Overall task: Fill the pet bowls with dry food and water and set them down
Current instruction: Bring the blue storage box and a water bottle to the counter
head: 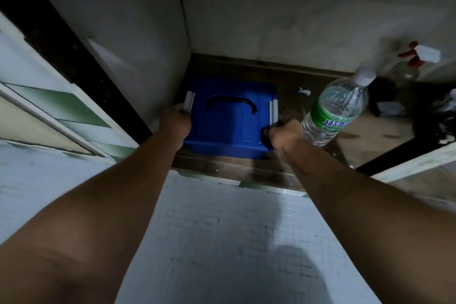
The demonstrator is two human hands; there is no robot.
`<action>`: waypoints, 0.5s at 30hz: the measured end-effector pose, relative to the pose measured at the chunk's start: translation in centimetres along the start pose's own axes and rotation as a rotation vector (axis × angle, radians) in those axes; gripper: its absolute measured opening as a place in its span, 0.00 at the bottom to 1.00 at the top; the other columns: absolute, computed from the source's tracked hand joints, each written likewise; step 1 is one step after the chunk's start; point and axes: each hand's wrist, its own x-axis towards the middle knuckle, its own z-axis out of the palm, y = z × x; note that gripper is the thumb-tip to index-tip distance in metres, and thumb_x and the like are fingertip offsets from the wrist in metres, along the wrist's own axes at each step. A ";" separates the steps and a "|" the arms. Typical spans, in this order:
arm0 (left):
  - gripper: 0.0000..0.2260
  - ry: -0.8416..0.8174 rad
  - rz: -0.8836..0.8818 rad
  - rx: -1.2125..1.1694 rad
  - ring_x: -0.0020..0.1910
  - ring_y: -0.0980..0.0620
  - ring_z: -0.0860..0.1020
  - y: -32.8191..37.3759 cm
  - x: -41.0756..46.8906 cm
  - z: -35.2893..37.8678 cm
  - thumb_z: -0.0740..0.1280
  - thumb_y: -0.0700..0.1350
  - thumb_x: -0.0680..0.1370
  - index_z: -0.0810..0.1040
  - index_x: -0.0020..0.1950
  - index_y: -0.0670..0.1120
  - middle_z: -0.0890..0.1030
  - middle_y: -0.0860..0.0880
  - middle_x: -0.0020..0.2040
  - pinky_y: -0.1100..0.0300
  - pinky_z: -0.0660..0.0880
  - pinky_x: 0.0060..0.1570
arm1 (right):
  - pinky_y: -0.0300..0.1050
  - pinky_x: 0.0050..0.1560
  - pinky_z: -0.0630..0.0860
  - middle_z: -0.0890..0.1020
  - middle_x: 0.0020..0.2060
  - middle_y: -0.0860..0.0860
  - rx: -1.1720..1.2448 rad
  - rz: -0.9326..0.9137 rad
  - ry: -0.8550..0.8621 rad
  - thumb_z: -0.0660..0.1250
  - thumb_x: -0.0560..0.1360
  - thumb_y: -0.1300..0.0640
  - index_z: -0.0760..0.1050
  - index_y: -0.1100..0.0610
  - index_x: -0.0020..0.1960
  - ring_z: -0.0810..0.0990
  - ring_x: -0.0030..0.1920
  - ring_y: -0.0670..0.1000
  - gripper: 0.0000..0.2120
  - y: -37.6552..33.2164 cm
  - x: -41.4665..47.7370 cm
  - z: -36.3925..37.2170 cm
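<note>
A blue plastic storage box (229, 121) with a dark handle on its lid and white side latches sits in the left corner of a low wooden shelf (246, 168). My left hand (176, 119) grips the box's left side at the white latch. On the right side, my right hand (283, 133) holds the front corner by the other latch. A clear water bottle (338, 106) with a green label and white cap stands just right of the box, close to my right hand. No pet bowls are in view.
White cabinet walls (148, 32) close in the box at left and behind. A spray bottle with red trigger (417, 57) and dark clutter (439, 116) sit at the shelf's right. A small white scrap (304, 91) lies behind the box. Pale tiled floor (234, 242) lies below.
</note>
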 end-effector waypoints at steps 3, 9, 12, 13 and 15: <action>0.18 0.009 -0.010 -0.022 0.57 0.49 0.75 -0.2 -2.4 -1.0 0.58 0.40 0.86 0.75 0.75 0.45 0.78 0.46 0.65 0.60 0.71 0.58 | 0.50 0.58 0.79 0.77 0.48 0.52 0.013 0.025 0.023 0.68 0.76 0.68 0.72 0.58 0.67 0.78 0.53 0.56 0.20 0.9 -2.6 -0.8; 0.17 0.047 -0.152 -0.118 0.58 0.47 0.77 0.6 -12.2 -5.3 0.64 0.40 0.84 0.77 0.73 0.47 0.79 0.49 0.65 0.60 0.71 0.56 | 0.51 0.49 0.77 0.82 0.43 0.58 0.033 0.035 0.150 0.64 0.81 0.55 0.79 0.60 0.47 0.82 0.48 0.59 0.10 2.5 -12.4 -4.5; 0.15 0.071 -0.231 -0.201 0.55 0.49 0.79 2.9 -18.8 -8.4 0.66 0.40 0.82 0.80 0.69 0.47 0.81 0.49 0.62 0.62 0.73 0.54 | 0.47 0.44 0.74 0.82 0.41 0.56 0.010 0.015 0.110 0.63 0.82 0.53 0.78 0.57 0.43 0.80 0.44 0.57 0.12 1.7 -18.7 -7.6; 0.15 0.089 -0.252 -0.228 0.54 0.49 0.80 3.7 -20.9 -9.5 0.67 0.40 0.82 0.80 0.69 0.46 0.82 0.49 0.61 0.62 0.74 0.55 | 0.46 0.43 0.73 0.82 0.41 0.55 -0.006 0.017 0.087 0.63 0.82 0.53 0.79 0.56 0.43 0.80 0.44 0.57 0.12 1.2 -20.6 -8.7; 0.16 0.118 -0.289 -0.270 0.55 0.49 0.80 5.1 -24.7 -11.7 0.69 0.41 0.82 0.79 0.70 0.43 0.83 0.47 0.61 0.60 0.74 0.60 | 0.46 0.43 0.74 0.83 0.42 0.54 -0.016 0.038 0.036 0.63 0.81 0.54 0.80 0.57 0.45 0.81 0.44 0.56 0.11 0.2 -24.0 -10.5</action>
